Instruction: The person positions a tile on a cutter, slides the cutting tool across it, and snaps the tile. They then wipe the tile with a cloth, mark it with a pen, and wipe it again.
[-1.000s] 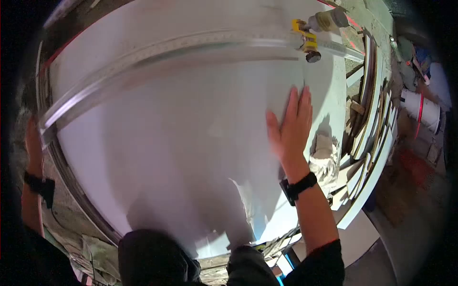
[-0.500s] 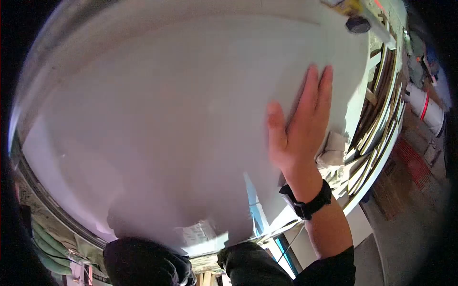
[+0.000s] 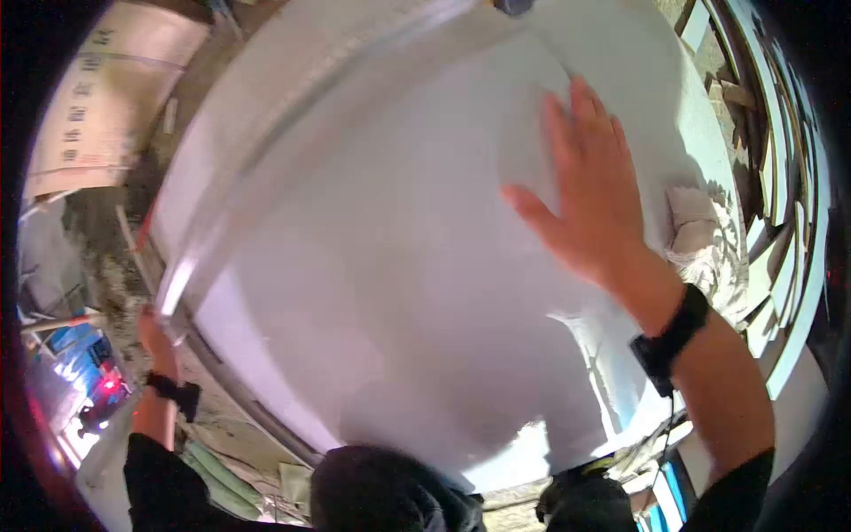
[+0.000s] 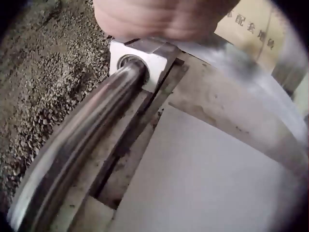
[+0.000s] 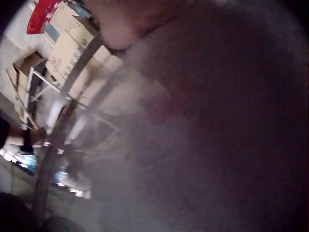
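Observation:
A large pale slab (image 3: 399,248) lies in front of the person. The right hand (image 3: 594,191) rests on it with palm down and fingers spread, slightly blurred. Across the slab's far side runs a long metal rail (image 3: 328,93), its bright end at the left edge. The left hand (image 3: 160,344) is at that end; its fingers are too small and blurred to read. In the left wrist view the left hand (image 4: 159,19) lies over a white-faced end block (image 4: 157,60) with a shiny tube (image 4: 77,125) in it, fingers hidden. The right wrist view is mostly dark.
A crumpled cloth (image 3: 700,230) lies on the slab's right side. Beyond it are stacked offcut strips (image 3: 784,213). A dark knob (image 3: 512,5) shows at the top edge. Cardboard (image 3: 115,97) lies at the far left, and gravelly ground (image 4: 53,72) borders the slab's edge.
The head view has swung, bringing the left hand and the cardboard into view on the left. The right hand remains on the slab, its fingers more spread.

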Demonstrator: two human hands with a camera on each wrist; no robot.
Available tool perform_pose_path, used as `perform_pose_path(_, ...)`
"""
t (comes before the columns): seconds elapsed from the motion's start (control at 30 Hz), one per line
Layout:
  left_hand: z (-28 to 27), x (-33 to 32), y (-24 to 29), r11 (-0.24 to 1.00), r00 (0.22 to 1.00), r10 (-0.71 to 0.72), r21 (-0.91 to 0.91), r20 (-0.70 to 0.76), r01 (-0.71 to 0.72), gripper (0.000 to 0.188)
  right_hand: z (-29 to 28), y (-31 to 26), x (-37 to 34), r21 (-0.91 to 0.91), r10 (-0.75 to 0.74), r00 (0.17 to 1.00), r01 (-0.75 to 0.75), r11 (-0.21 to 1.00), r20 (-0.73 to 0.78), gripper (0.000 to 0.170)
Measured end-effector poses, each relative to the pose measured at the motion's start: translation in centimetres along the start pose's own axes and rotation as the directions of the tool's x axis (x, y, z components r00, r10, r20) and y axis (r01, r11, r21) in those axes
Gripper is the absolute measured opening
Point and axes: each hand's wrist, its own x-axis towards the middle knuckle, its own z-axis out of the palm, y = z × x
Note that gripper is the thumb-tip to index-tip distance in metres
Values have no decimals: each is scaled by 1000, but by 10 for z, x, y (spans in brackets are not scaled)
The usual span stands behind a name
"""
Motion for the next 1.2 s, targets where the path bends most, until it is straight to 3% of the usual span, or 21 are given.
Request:
perform_pose_path(0.03,9,-9,15,1000,999,20,-5,-32,-20,35,-8,9,3,15,6,999,-5,1000,-35,75)
perform_pose_path(0.1,12,-14,23,999,998,38,-20,-52,-40,35,-34,23,-2,422,-50,974,-50,905,222,85)
perform_pose_path(0.13,12,-9,23,998,997,56,-25,-52,-58,35,-68,23,0,476,-56,883,-197,857,467,86)
perform_pose_path(0.2,2,18,9,997,996,69,-11,-53,-70,38,-131,29,1,187,-22,706,-158,970,707,87)
perform_pose_path(0.23,0,15,-4,998,998,55,28,-27,-54,40,-158,25,4,34,164,571,-320,947,804,86)
perform_pose_path(0.27,2,9,-13,997,999,34,72,15,-35,43,-185,40,7,69,157,508,-398,915,847,86)
perform_pose_path(0.3,12,-3,4,998,1000,12,67,24,-14,43,-200,47,12,1,209,587,-337,942,782,85)
perform_pose_path(0.37,41,-28,76,889,943,-308,-392,-128,237,43,-219,57,42,-95,206,666,-199,975,717,84)
perform_pose_path(0.4,30,-25,42,982,985,127,156,-117,-108,43,-221,63,71,-113,159,655,-113,987,739,84)
perform_pose_path(0.47,13,0,-29,956,973,218,218,-74,-198,43,-223,76,134,-129,63,616,62,990,785,85)
perform_pose_path(0.5,25,-22,23,962,987,133,250,-91,-106,43,-223,75,158,-131,17,593,149,980,805,85)
perform_pose_path(0.53,39,-47,86,960,993,46,281,-107,-14,43,-209,39,155,-149,146,662,-52,987,735,85)
perform_pose_path(0.57,36,-44,85,964,993,31,268,-114,0,43,-196,2,152,-125,271,713,-252,960,647,85)
perform_pose_path(0.63,35,-41,70,921,994,79,386,-71,-45,42,-151,-15,162,-54,137,811,-129,990,569,93)
perform_pose_path(0.67,33,-39,59,925,996,58,379,-70,-27,42,-129,-12,161,151,88,855,-190,970,512,93)
perform_pose_path(0.77,25,-17,11,898,997,80,435,-17,-65,42,-101,-18,155,342,181,842,-390,855,508,82)
perform_pose_path(0.9,6,5,-51,658,931,331,669,156,-346,42,-69,4,168,219,160,836,-315,924,525,66)
perform_pose_path(0.93,1,5,-65,594,910,372,707,181,-384,42,-65,11,165,242,184,894,-300,923,408,62)
perform_pose_path(0.97,-5,1,-56,616,914,362,689,183,-382,42,-60,10,163,271,204,939,-280,921,277,62)
perform_pose_path(1.13,1,-28,-14,780,952,275,548,136,-303,42,-64,24,145,329,106,957,-195,924,271,57)
perform_pose_path(1.2,-2,-33,-15,803,953,270,514,136,-301,42,-69,5,138,452,203,939,-314,835,278,53)
